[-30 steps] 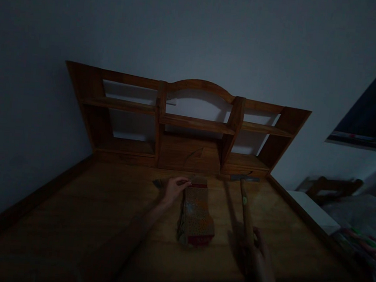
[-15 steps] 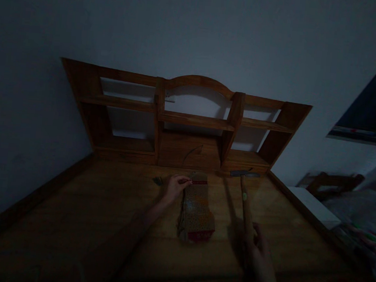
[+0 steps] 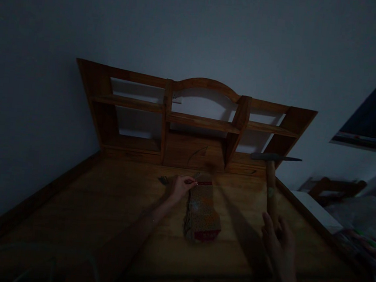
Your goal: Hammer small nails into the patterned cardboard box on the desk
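Note:
My right hand (image 3: 280, 239) is wrapped round the wooden handle of a hammer (image 3: 271, 190). The hammer is raised over the right side of the desk, its long, narrow dark metal head at the top. With fingers pinched, my left hand (image 3: 181, 188) is at the far left corner of a worn brown cardboard piece (image 3: 203, 208) with red bands. Something tiny glints at those fingertips, too small and dark to name. The cardboard lies on the wooden desk (image 3: 119, 205). Left of the pinching fingers is a small dark cluster (image 3: 163, 180) of thin bits.
A wooden shelf unit (image 3: 205, 124) with several compartments stands along the back of the desk, against the wall. To the right are a white surface (image 3: 316, 209), a wooden chair back (image 3: 335, 187) and plastic-wrapped goods (image 3: 360, 244). The room is dim.
My right hand has lifted the hammer up and to the right, away from the desk. My left hand keeps its pinch at the cardboard corner. The whole view has shifted slightly.

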